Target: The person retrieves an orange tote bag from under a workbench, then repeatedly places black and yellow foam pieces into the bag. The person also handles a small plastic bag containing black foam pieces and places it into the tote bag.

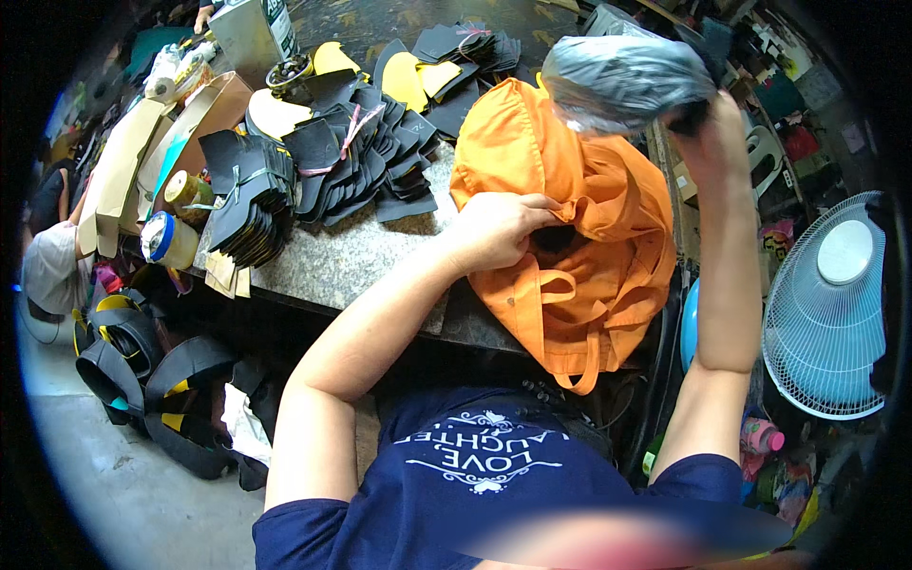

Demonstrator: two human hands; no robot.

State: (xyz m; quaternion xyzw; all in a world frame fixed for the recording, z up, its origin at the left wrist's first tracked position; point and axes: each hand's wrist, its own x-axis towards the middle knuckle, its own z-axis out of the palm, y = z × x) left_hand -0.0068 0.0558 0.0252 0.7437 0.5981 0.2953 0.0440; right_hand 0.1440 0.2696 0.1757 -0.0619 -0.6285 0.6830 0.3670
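Navy shirt (389, 503) nearest cam; L fingers (539, 202) grip orange cloth bag (622, 285), R fingers (728, 112) grip grey pkg (622, 81).

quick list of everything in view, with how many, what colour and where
orange bag: one, orange, at the table's near edge
plastic bundle: one, silvery grey, above the bag, blurred
flat cut pieces: many, black, stacked on the table
yellow pieces: several, yellow, among the black ones
table: one, speckled grey, in front of the person
tin: one, silver, upper left
blue-rimmed jar: one, whitish, table's left end
curved pieces: several, mostly black, lower left
fan: one, white and light blue, right
shirt: one, navy, on the person
hands: two, bare, left on the bag, right holding the bundle
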